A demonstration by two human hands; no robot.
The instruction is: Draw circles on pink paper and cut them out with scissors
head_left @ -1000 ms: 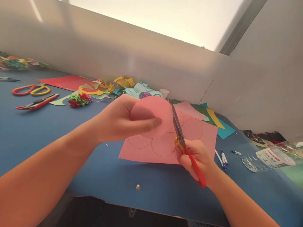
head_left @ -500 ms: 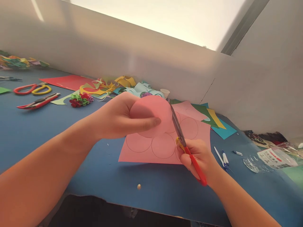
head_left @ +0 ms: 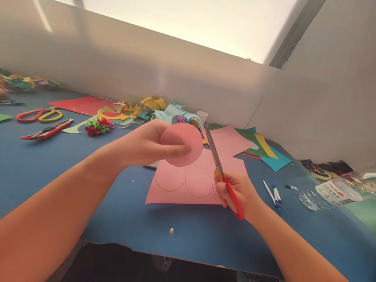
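My left hand (head_left: 147, 143) pinches a round pink paper disc (head_left: 190, 143), thumb on top and fingers behind. In my right hand (head_left: 237, 192) is a pair of red-handled scissors (head_left: 216, 156), blades pointing up and away, close to the disc's right side but apart from it. Below both hands is a pink sheet (head_left: 173, 196) with pencilled circles on it. Its right part runs behind my right hand, and I cannot tell whether those fingers touch it. The disc hides part of the sheet's far side.
Red-and-yellow scissors (head_left: 30, 115), pliers (head_left: 47, 130) and a curled-paper flower cluster (head_left: 99, 127) lie left. Paper scraps (head_left: 170, 112), a small cup (head_left: 202, 116) and coloured sheets (head_left: 274, 158) line the back. Pens (head_left: 270, 194) and a plastic bag (head_left: 335, 194) sit right. Another person's hand (head_left: 3, 93) shows far left.
The disc has moved slightly left, away from the blades. My right hand and the scissors have shifted left and a little up. The pink sheet's right side has moved left, uncovering another pink sheet behind.
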